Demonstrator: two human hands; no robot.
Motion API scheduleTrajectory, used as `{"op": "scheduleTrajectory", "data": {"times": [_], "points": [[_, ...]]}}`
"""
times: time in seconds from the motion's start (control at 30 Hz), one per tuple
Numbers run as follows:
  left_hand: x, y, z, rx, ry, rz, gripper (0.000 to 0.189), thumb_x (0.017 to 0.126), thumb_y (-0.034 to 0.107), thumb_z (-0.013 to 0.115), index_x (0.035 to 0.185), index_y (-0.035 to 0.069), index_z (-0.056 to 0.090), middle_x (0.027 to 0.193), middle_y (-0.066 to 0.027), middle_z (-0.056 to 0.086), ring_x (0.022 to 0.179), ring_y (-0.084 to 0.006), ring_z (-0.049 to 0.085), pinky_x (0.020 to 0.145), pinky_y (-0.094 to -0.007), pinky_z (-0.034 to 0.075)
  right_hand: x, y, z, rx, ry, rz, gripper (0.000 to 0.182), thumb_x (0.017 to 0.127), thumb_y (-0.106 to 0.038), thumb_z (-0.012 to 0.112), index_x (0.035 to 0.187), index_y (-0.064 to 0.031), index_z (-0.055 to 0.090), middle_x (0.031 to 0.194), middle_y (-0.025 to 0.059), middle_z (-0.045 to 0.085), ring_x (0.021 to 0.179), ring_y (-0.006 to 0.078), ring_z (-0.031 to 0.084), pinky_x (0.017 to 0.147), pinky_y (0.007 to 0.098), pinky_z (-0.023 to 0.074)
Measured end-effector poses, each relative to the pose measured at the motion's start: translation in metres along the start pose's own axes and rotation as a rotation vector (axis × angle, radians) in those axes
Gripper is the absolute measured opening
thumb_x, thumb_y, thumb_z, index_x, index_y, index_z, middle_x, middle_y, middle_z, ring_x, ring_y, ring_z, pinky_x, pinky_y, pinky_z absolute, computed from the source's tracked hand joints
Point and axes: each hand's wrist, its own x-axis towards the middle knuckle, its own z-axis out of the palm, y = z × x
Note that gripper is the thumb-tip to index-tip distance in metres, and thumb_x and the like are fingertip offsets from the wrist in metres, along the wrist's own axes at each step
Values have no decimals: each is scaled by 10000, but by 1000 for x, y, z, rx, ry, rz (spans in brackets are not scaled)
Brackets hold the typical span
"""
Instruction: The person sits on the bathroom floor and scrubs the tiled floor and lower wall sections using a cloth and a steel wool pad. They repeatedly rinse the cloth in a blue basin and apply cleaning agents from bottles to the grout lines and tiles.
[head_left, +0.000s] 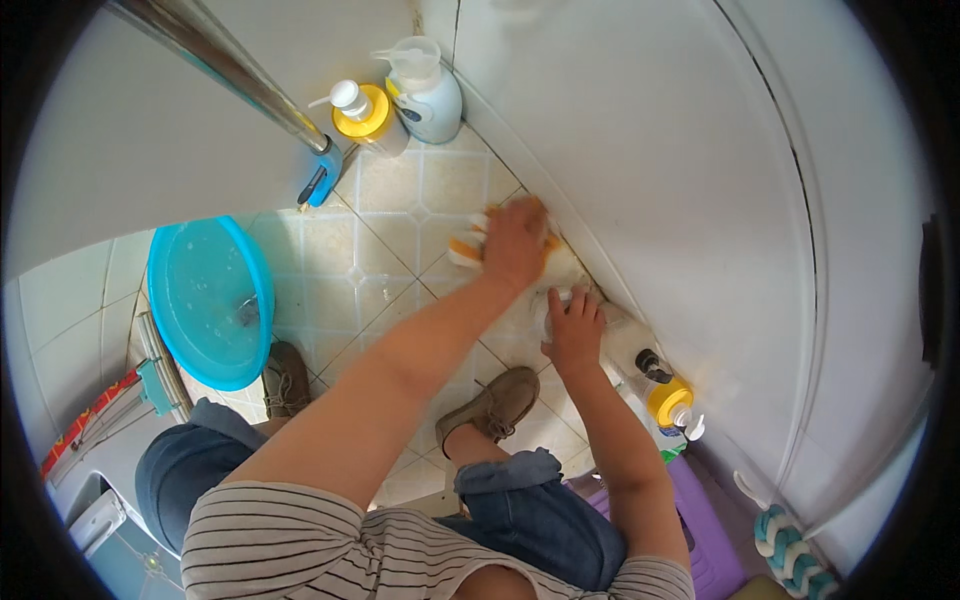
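My left hand (517, 240) presses an orange-and-white striped cloth (468, 249) against the tiled floor (390, 247), close to the foot of the right-hand wall. The hand covers part of the cloth. Nearer to me, my right hand (576, 328) has its fingers curled over a clear plastic container (546, 313), of which only an edge shows. What is inside it I cannot tell. Just behind that hand, along the wall, stand a bottle with a black top (651, 363) and a yellow-collared pump bottle (671, 405).
A turquoise basin (259, 300) holding water stands at left. In the far corner are a yellow-collared pump bottle (367, 124) and a pale blue pump bottle (431, 109). A metal pole with a blue end (324, 172) slants down beside them. A purple plastic item (701, 517) lies at lower right.
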Motion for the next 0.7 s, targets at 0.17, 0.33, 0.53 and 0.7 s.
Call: {"op": "scheduleTrajectory", "data": {"times": [0.17,0.33,0.53,0.7], "points": [[-29,18,27,40,-73,361,391,813,140,616,1200,84,599,1274,-83,545,1189,-276,485,991,-438,370,-18,-4,13,33,-49,6,947,533,-285,870,1371,-205,435,1348,166,392,1241,369,380,970,509,356],[18,-35,-35,84,-114,261,521,775,198,697,1274,122,571,1318,-67,536,1234,-275,472,1036,-434,345,-28,2,18,93,35,-44,902,572,-265,852,1372,-195,442,1377,194,402,1248,387,384,972,529,348],[25,-2,-22,164,-56,-156,592,783,261,716,1315,72,535,1319,-79,528,1252,-266,439,1041,-472,325,-36,-10,31,53,79,-85,982,530,-297,882,1387,-195,413,1397,181,359,1270,388,353,987,521,332],[-30,37,54,-123,-363,171,454,821,272,644,1259,166,594,1328,-69,526,1269,-265,436,1080,-450,296,-42,-15,38,35,33,-79,1000,515,-304,885,1392,-211,414,1398,184,362,1267,393,355,987,520,333]]}}
